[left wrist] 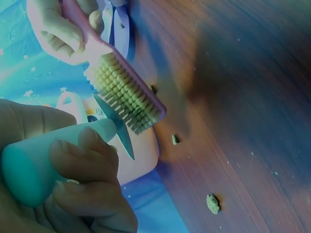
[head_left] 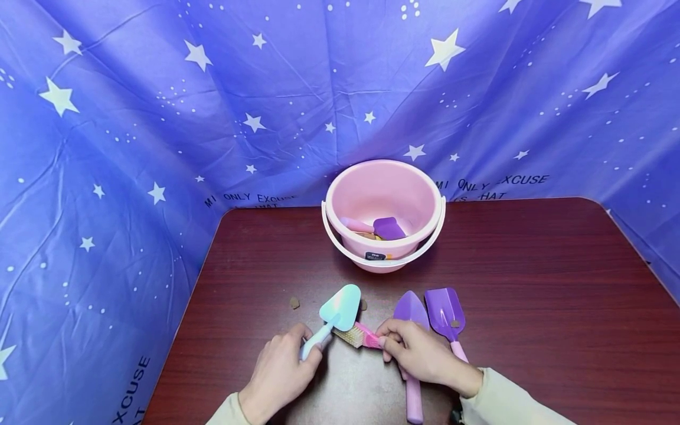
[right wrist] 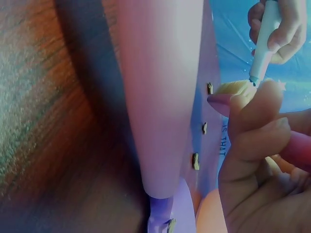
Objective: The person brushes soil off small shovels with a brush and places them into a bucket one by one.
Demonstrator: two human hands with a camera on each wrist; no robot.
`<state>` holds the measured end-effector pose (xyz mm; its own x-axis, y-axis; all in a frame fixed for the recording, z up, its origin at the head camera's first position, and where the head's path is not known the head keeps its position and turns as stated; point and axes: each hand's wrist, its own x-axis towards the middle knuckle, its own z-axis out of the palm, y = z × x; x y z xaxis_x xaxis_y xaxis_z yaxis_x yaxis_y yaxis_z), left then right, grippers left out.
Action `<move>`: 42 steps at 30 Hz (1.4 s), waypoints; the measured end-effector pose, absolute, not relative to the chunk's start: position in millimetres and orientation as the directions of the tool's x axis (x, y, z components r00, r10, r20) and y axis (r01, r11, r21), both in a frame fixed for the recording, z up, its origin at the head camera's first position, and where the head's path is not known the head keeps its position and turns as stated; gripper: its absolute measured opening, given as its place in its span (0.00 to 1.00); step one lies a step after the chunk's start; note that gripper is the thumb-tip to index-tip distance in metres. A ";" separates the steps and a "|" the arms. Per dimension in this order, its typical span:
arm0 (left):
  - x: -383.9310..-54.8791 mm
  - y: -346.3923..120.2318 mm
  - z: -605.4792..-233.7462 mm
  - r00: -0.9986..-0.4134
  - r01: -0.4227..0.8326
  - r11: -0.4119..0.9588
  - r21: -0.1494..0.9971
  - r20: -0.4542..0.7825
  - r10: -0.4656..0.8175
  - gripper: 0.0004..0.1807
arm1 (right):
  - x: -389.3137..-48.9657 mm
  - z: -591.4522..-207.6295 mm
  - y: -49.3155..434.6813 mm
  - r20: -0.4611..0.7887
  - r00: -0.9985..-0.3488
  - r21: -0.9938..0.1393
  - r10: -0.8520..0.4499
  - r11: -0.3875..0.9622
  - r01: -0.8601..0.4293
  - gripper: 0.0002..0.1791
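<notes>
My left hand [head_left: 281, 370] grips the handle of a light blue trowel [head_left: 342, 308], its blade tilted up. In the left wrist view, the bristles of a pink brush [left wrist: 127, 90] are right at the trowel's blade [left wrist: 116, 124]; whether they touch is hard to tell. My right hand [head_left: 425, 354] pinches the pink brush [head_left: 358, 336] by its handle, bristles towards the trowel. Beneath the right hand lies a pointed purple trowel [head_left: 411, 308], partly covered. Beside it rests a square purple shovel [head_left: 445, 307] with a small stone [head_left: 454, 324] on its blade.
A pink bucket [head_left: 386, 171] with a white handle stands at the back of the dark red table [head_left: 255, 265]. Inside are a purple shovel [head_left: 389, 228] and other things, partly hidden. Small stones [head_left: 294, 303] lie near the trowel. Behind hangs a blue starry cloth [head_left: 297, 77].
</notes>
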<state>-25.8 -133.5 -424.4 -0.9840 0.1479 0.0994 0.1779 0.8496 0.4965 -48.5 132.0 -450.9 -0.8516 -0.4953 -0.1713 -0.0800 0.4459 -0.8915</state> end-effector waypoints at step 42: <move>-21.5 -135.2 -429.0 -0.972 0.228 0.853 0.470 0.064 0.225 0.09 | -69.5 -452.9 169.8 -0.147 -0.929 -0.940 -0.340 0.341 0.024 0.10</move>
